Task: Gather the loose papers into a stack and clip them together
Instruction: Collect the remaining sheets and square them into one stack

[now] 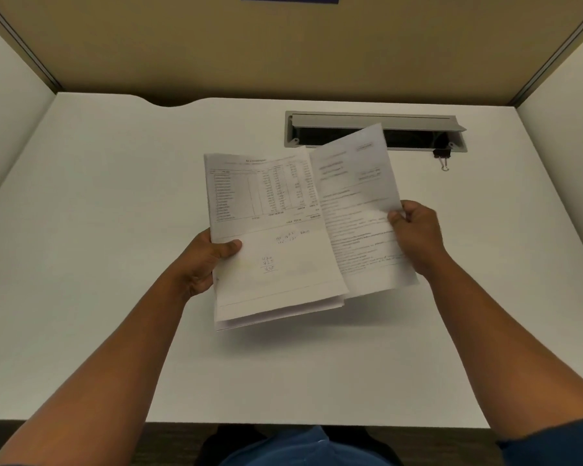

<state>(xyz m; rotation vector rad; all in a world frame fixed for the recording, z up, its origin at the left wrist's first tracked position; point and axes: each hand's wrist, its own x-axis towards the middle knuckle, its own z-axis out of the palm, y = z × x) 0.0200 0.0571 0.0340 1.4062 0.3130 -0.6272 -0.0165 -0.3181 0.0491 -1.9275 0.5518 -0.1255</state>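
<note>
Both hands grip paper above the surface (115, 230) — left hand (205, 260) holds the stack (276, 264), right hand (414, 235) pinches one sheet (354, 196), likely to add it; binder clip (442, 156) waits at two o'clock.

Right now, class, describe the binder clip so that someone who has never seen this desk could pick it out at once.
Start at the white desk and find the grey cable tray sunk into its far side. The binder clip lies at the tray's right end, beyond the right hand. It is the only small black thing there, with silver wire handles pointing toward the person.
</note>
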